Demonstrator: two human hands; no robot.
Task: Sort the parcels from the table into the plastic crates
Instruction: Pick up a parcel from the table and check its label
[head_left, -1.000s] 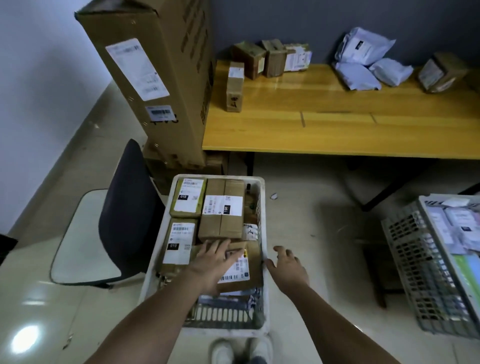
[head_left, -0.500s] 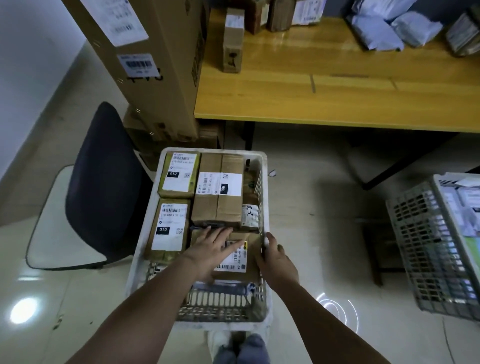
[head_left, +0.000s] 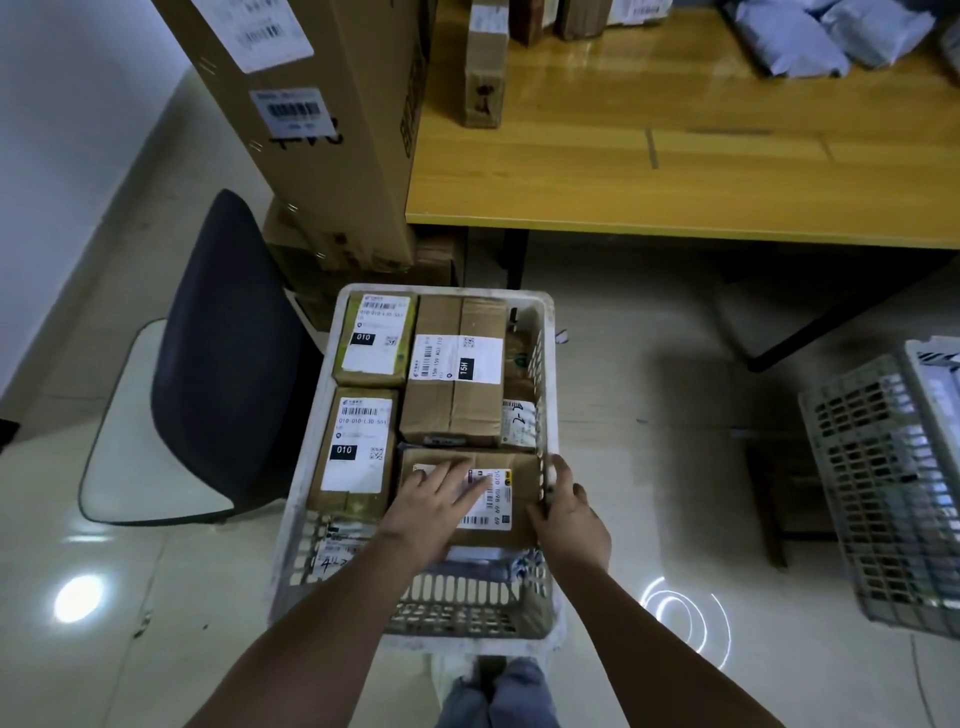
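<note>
We pressed our left hand (head_left: 441, 506), fingers straight and slightly spread, flat on the labelled cardboard parcel (head_left: 470, 499) lying in the near right part of the white plastic crate (head_left: 311, 519) on the floor. Our right hand (head_left: 569, 514) gripped the crate's right rim, fingers curled over it. More parcels (head_left: 483, 73) remained on the wooden table (head_left: 675, 171); a second crate (head_left: 883, 493) stood to the right.
</note>
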